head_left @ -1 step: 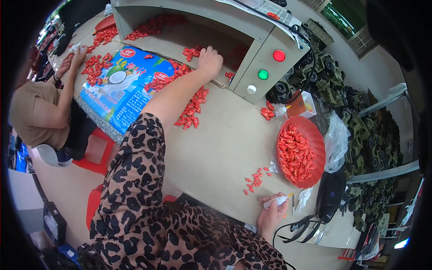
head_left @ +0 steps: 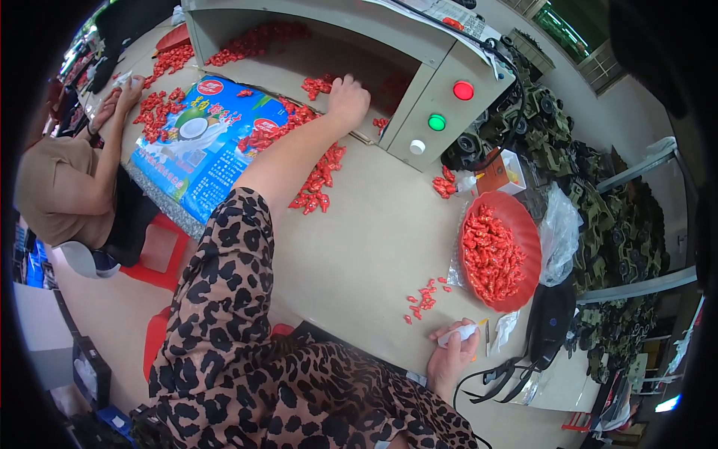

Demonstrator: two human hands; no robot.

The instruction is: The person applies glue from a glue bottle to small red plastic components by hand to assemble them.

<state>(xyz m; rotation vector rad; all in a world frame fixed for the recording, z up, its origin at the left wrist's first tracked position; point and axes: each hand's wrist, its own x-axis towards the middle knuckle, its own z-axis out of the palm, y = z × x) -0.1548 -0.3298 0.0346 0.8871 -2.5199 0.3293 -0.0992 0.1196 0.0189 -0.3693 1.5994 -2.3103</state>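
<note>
My left arm reaches forward, and my left hand (head_left: 349, 102) is at the front edge of the grey machine's opening (head_left: 389, 56). Its fingers curl downward beside a small cluster of red pieces (head_left: 318, 87); what they hold, if anything, is hidden. My right hand (head_left: 452, 358) rests near the table's front edge, closed around a small white squeeze bottle (head_left: 458, 336) with a yellow tip. Just beyond it lie a few loose small red pieces (head_left: 424, 299). A red scalloped bowl (head_left: 527, 262) full of glossy red pieces (head_left: 491, 254) stands to the right.
A blue printed sheet (head_left: 217, 165) with red piles around it lies on the left. A seated person (head_left: 75, 176) works there. The machine carries red, green and white buttons (head_left: 437, 123). A black bag (head_left: 551, 322), plastic bag (head_left: 561, 232) and stacked dark green parts (head_left: 624, 262) are on the right.
</note>
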